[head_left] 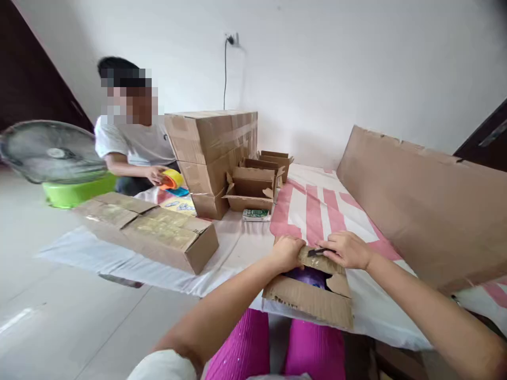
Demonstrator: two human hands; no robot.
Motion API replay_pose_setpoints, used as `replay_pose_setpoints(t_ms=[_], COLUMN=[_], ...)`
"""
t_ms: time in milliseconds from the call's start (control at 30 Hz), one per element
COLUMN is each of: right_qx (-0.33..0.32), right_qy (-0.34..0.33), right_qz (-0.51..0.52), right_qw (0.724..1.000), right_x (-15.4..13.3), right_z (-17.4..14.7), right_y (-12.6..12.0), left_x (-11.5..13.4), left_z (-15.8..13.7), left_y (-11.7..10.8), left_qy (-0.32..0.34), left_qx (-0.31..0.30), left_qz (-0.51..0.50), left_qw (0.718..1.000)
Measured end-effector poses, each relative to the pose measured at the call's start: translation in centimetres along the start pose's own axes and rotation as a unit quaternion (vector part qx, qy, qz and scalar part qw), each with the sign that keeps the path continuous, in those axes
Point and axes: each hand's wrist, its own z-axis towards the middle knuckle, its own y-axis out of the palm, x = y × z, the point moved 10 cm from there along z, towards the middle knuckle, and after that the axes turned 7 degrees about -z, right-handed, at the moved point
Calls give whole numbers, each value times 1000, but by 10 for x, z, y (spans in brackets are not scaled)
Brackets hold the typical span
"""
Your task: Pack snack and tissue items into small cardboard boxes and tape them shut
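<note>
In front of me at the table's near edge lies a cardboard box with its flaps partly raised; something purple shows through the gap. My left hand grips the box's far flap at its left end, fingers curled over the cardboard. Over the same flap, toward its right end, my right hand is closed on a thin dark tool that looks like a box cutter. Its tip lies against or just above the cardboard; which one, I cannot tell.
Taped boxes are stacked beyond, beside open boxes and a small green-and-white packet. A long taped box lies left. A large cardboard sheet leans right. A co-worker holds tape rolls near a fan.
</note>
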Motion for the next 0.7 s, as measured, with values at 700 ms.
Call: replay_pose_setpoints(t_ms=[700], right_qx=[-90], right_qy=[56], right_qz=[-8], right_qw=[994], right_x=[-5], right_z=[2], right_y=[2], left_x=[-10], left_z=[-11], left_y=[-8], left_qy=[36], left_qx=[5], left_qz=[8], left_qw=[999])
